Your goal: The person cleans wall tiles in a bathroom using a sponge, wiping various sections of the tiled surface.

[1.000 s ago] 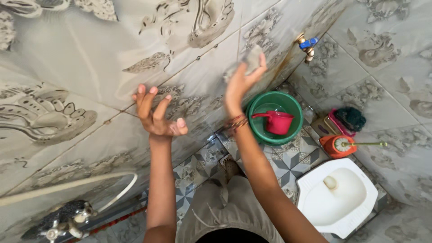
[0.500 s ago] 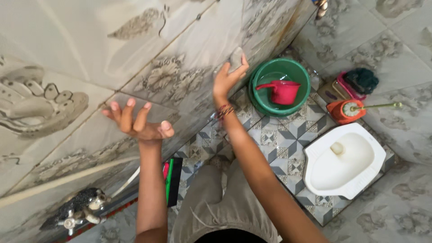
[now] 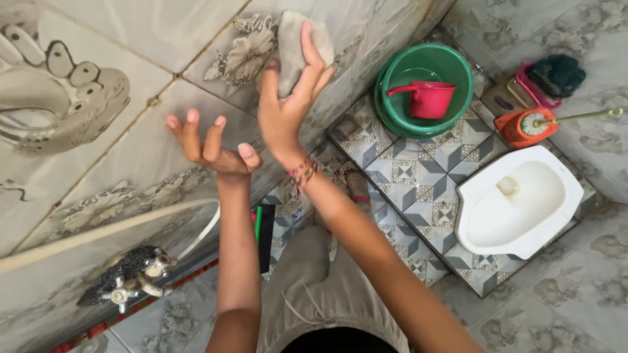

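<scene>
grey cloth [image 3: 294,49] in right hand [image 3: 284,108] (against wall tile [image 3: 131,157])

**Obscured and cut-off items**

The right hand [image 3: 284,108] covers much of the grey crumpled cloth pad [image 3: 296,46]. Below the left hand [image 3: 212,147], the black flat object with a green edge [image 3: 264,236] is partly hidden behind the forearm; kind indeterminate.
</scene>
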